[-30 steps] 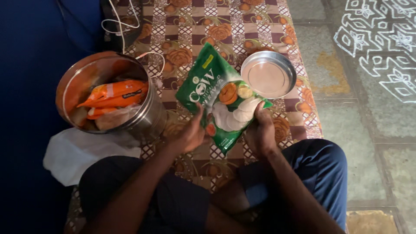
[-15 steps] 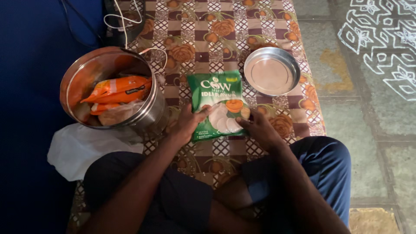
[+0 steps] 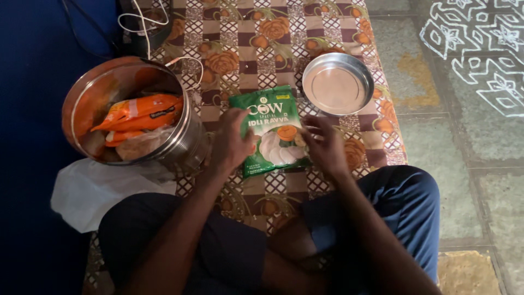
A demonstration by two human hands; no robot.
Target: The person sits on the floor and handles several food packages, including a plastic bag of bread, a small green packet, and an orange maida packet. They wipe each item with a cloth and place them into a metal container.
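Note:
A green food packet (image 3: 271,128) with a picture of white cakes lies flat on the flower-patterned mat (image 3: 240,49) in front of my crossed legs. My left hand (image 3: 232,143) rests with spread fingers on the packet's left edge. My right hand (image 3: 323,145) touches its right edge, fingers apart. Neither hand grips it.
A large steel pot (image 3: 183,139) at the left holds an orange packet (image 3: 143,112) and other bags. An empty round steel plate (image 3: 367,82) sits just beyond the green packet's right corner. A white bag (image 3: 103,191) lies under the pot. White cables (image 3: 142,22) trail at the top left. Stone floor with white drawings (image 3: 480,49) lies to the right.
The green packet was held up tilted in both hands, then was lowered flat onto the mat. My fingers have since loosened and spread at its edges.

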